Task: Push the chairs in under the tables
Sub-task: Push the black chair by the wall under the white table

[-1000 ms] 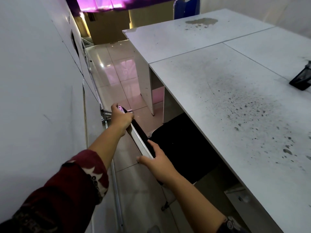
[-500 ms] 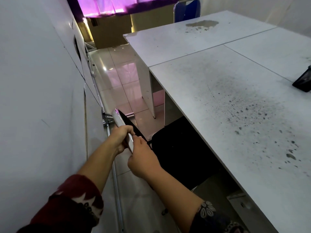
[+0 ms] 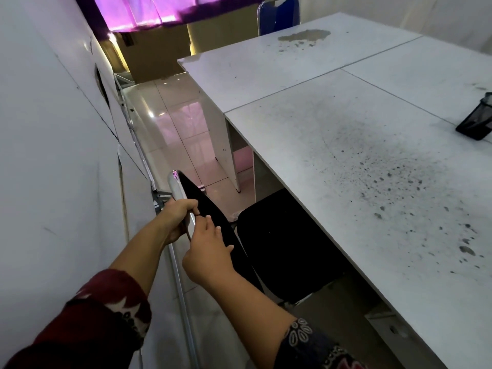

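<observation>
A black chair (image 3: 282,246) with a chrome-framed backrest (image 3: 186,193) stands between the white wall and a speckled white table (image 3: 372,198). Its seat reaches partly under the table's edge. My left hand (image 3: 177,218) is closed around the chrome top rail of the backrest. Just below it, my right hand (image 3: 207,251) grips the backrest's black pad, and the two hands almost touch. A blue chair (image 3: 279,17) stands at the far end behind a second white table (image 3: 266,62).
A white wall (image 3: 53,155) runs close along the left, with a metal rail at its base. The glossy tiled floor (image 3: 173,129) forms a narrow aisle ahead. A black mesh holder (image 3: 476,121) lies on the table at the right. Cardboard boxes stand at the far end.
My hands have slid together on the backrest; the right hand went from flat against its lower edge to gripping just below the left. The chair's seat sits a little deeper under the table.
</observation>
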`<state>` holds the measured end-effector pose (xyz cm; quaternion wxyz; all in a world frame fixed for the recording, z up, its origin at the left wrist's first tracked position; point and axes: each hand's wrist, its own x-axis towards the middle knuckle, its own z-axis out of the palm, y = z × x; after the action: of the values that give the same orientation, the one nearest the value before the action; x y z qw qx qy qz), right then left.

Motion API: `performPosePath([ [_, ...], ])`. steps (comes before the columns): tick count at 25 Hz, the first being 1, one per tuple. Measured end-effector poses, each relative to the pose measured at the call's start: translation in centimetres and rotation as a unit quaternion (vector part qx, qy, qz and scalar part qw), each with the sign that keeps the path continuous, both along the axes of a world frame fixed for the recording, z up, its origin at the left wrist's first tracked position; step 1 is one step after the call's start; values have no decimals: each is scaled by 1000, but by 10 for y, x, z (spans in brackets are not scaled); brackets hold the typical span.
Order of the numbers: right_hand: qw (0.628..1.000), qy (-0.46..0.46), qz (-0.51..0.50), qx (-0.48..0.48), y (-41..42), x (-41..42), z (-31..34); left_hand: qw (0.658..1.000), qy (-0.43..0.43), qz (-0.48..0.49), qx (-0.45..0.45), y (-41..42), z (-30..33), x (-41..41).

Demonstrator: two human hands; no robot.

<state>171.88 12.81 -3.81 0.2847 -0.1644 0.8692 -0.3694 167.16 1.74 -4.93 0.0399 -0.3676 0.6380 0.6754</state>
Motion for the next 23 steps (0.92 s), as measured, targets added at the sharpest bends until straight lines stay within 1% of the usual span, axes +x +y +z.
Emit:
performPosePath([
  [2,1000,2,-6,2,2,-8,2,999,5,-31,9,0,-1,-10],
  [4,1000,13,-12,1,9,-18,2,999,13,-40,1,9,-1,-20],
  [8,1000,31,-5,3,32,-32,-1,998,63,24,0,38,-7,-29],
  [10,999,40,8,7,41,-32,-3,992,96,65,-41,49,-14,-23],
  [11,999,45,20,9,45,-30,-4,987,117,73,-85,51,-18,-17],
  [13,998,48,39,3,50,-26,-6,968,152,53,-192,52,-22,-7],
  [15,998,47,47,-8,54,-26,-8,951,169,39,-258,53,-21,-6],
  [17,997,57,54,-17,59,-29,-11,943,161,69,-284,58,-20,-11],
  [20,995,82,51,-19,77,-38,-10,946,149,101,-270,80,-17,-17],
  [21,994,98,40,-3,84,-40,-9,948,139,105,-265,87,-14,-19],
  [22,992,124,22,24,88,-40,-8,947,127,101,-279,92,-12,-20],
  [23,986,158,-3,50,90,-36,-7,936,126,84,-318,94,-10,-20],
])
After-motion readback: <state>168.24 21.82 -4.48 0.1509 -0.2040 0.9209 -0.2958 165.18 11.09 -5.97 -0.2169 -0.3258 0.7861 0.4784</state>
